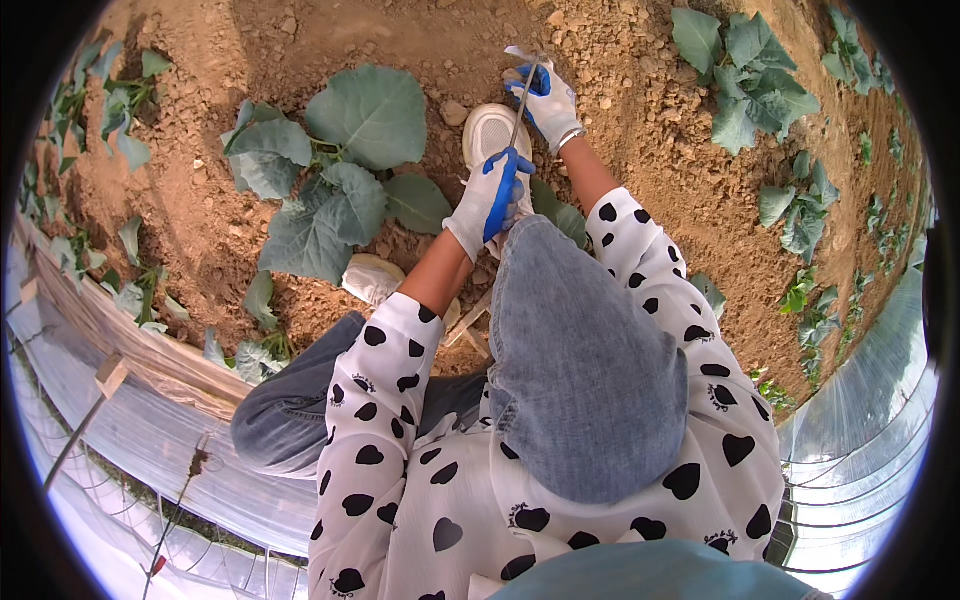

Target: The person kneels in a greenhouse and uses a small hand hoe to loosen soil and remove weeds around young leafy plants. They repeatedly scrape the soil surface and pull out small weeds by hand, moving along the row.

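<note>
My left hand (491,196), in a white glove with a blue coated palm, is closed around the lower end of a thin metal rod of a hand tool (524,105). The rod runs up past my shoe to my right hand (546,97), gloved alike, whose curled fingers are at the tool's upper end. A pale, curved blade-like piece (520,53) shows just beyond those fingers. How firmly the right hand grips is partly hidden. Left of my hands grows a large broad-leaved plant (330,176) in brown soil.
My white shoe (487,135) stands between the hands, the other shoe (371,279) lower left. More leafy plants (754,79) grow at right and far left. A stone (454,113) lies by the shoe. Clear plastic sheeting (187,442) borders the bed; wooden slats (471,324) show under my knee.
</note>
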The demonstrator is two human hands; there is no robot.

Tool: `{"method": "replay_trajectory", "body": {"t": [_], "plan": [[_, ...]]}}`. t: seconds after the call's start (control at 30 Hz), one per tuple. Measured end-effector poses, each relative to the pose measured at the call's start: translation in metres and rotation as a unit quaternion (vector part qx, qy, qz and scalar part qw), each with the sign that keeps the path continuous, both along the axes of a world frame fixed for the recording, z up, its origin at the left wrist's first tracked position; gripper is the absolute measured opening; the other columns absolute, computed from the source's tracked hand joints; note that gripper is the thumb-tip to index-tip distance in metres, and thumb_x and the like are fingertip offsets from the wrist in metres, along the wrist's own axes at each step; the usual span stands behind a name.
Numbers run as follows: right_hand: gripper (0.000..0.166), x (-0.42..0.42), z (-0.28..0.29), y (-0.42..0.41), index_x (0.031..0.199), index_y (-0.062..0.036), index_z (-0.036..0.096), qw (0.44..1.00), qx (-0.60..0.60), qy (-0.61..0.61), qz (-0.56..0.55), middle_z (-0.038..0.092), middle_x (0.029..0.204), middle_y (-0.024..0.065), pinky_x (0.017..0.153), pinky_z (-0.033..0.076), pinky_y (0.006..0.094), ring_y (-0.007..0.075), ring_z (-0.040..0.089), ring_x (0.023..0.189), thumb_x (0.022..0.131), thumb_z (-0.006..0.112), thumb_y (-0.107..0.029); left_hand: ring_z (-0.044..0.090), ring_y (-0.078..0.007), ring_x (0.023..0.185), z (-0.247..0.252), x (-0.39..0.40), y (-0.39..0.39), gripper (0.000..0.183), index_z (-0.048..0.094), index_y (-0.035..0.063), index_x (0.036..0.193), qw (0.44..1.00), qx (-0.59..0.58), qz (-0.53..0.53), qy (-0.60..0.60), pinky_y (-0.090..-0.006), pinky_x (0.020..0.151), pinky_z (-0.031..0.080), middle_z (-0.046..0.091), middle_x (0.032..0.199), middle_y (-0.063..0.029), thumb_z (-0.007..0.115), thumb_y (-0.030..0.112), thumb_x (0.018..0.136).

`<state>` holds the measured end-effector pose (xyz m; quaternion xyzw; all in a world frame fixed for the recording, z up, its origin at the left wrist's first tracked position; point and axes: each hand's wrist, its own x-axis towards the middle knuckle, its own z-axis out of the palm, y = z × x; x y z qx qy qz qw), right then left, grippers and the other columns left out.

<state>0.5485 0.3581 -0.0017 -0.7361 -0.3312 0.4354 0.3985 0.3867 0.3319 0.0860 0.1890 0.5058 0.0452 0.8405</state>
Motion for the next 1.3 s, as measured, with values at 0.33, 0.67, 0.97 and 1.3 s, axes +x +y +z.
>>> {"method": "replay_trajectory", "body": {"t": [0.33,0.67,0.97,1.3], "plan": [[0.039,0.021,-0.047,0.002,0.094,-0.0014,0.056,0.974,-0.004,-0.224,-0.015,0.062,0.088,0.015,0.077,0.047,0.0384,0.0311,0.058,0.088,0.067,0.074,-0.023,0.031,-0.0026,0.045,-0.008,-0.001,-0.008,0.033,0.057,0.0066,0.094,0.999,-0.045,0.018,-0.024,-0.0192,0.04,0.025,0.035,0.057,0.0065,0.041,0.035,0.094],[0.033,0.043,-0.036,-0.017,0.107,-0.0043,0.058,0.993,-0.027,-0.081,0.081,0.064,0.103,0.0083,0.088,0.043,0.0336,0.025,0.056,0.1,0.077,0.062,-0.016,0.041,-0.0049,0.051,-0.013,-0.027,0.005,0.028,0.055,0.0053,0.105,0.977,0.179,-0.113,0.032,-0.0203,0.043,0.033,0.045,0.061,0.003,0.048,0.029,0.091],[0.029,0.097,0.021,-0.01,0.106,-0.0011,0.056,0.99,-0.102,0.024,0.095,0.063,0.097,0.0038,0.072,0.049,0.0242,0.0105,0.057,0.083,0.082,0.063,-0.016,0.062,-0.0164,0.074,0.052,-0.049,0.065,0.038,0.058,-0.0004,0.11,0.846,0.43,-0.252,0.191,-0.0274,0.071,0.047,0.065,0.086,-0.0114,0.06,0.025,0.081],[0.033,0.084,0.036,0.038,0.104,-0.0048,0.058,0.937,-0.136,-0.109,0.303,0.063,0.09,0.0079,0.064,0.05,0.0286,0.0141,0.06,0.072,0.08,0.063,-0.028,0.061,-0.0283,0.093,0.068,-0.046,0.074,0.037,0.06,0.0043,0.106,0.818,0.441,-0.29,0.229,-0.0322,0.08,0.046,0.064,0.097,-0.0143,0.06,0.03,0.08]]}}
